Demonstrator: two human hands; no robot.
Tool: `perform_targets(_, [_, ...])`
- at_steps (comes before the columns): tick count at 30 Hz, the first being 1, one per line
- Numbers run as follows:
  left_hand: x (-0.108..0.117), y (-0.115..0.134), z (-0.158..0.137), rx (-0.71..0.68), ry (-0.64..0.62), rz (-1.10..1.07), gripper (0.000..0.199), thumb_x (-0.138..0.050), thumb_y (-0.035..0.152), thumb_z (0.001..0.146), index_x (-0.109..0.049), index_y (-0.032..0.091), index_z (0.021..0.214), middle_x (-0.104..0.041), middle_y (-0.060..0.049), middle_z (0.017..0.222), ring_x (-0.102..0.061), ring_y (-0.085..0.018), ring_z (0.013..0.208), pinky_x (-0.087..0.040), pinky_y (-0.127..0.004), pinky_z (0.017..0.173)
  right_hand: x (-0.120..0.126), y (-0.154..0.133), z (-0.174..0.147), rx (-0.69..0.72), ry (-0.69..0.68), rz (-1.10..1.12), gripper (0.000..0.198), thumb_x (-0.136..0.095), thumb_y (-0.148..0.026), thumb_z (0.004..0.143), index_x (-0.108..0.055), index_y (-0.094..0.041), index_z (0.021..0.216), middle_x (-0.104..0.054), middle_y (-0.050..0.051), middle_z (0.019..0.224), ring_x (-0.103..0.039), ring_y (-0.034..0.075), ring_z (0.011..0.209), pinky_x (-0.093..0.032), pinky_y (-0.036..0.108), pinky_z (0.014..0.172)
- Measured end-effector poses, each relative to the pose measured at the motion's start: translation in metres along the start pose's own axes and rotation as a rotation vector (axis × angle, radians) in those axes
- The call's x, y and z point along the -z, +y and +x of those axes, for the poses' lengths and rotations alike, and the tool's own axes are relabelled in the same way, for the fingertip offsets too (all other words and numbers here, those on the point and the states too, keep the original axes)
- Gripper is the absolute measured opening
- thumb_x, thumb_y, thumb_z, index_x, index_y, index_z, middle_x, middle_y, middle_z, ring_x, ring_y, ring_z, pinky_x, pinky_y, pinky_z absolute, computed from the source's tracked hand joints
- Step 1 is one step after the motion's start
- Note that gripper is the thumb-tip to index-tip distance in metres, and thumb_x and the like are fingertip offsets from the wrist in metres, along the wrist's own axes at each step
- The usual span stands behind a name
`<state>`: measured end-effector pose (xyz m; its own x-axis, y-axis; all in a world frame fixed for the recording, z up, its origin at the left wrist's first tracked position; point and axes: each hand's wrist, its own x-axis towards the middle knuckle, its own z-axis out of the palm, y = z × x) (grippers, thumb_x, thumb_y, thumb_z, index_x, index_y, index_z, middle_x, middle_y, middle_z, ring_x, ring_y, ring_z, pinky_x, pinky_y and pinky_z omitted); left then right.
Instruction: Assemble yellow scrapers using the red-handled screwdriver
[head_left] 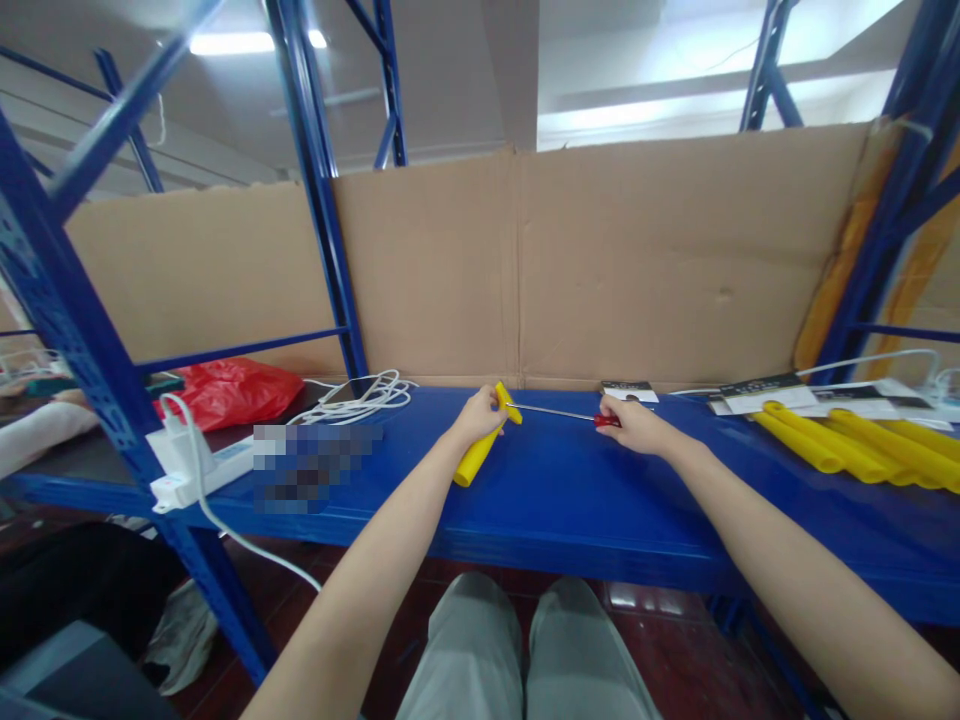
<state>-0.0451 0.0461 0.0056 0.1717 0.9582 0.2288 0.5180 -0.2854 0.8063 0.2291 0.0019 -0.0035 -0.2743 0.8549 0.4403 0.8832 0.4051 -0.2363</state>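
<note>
My left hand point(480, 415) is closed around a yellow T-shaped piece with a tube-like handle point(477, 459), just above the blue shelf. Its short crosspiece sticks out to the right of my fingers. In my right hand point(634, 425) is a screwdriver with a red handle point(607, 421), my fingers wrapped round it. The long metal shaft point(559, 410) runs level to the left, and its tip meets the yellow crosspiece. Whether a screw sits at the tip is too small to tell.
Several yellow handles point(802, 440) lie at the right beside printed cards point(761, 392). A white power strip point(225, 468), coiled white cable point(360, 397) and red plastic bag point(238, 388) lie at the left. Cardboard point(637, 250) walls off the back of the blue shelf point(570, 500).
</note>
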Motion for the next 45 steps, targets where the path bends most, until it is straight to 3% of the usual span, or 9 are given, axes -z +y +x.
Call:
perform_targets(26, [-0.0015,-0.0029,0.0008,-0.058,-0.02,0.01,0.026,-0.056,0.005,0.081,-0.048,0.014,0.104,-0.062,-0.014,0.124,-0.059,-0.003,0.044,-0.044,-0.015,0.041,0.0007,0.0022,-0.0002,-0.044,0.021,0.023,0.021,-0.055,-0.024,0.073,-0.034,-0.025,0.07,-0.052,0.0,0.065,-0.046,0.016,0.059,-0.033,0.028,0.057])
perform_targets(45, [-0.0016,-0.0004,-0.0009,-0.061,-0.02,0.051,0.026,-0.057,0.006,0.081,-0.05,0.014,0.105,-0.062,-0.014,0.125,-0.058,-0.003,0.044,-0.042,-0.016,0.04,-0.0005,0.0049,-0.0001,0.001,0.013,0.034,0.02,-0.055,-0.026,0.073,-0.034,-0.025,0.07,-0.051,-0.001,0.062,-0.046,0.016,0.058,-0.033,0.027,0.056])
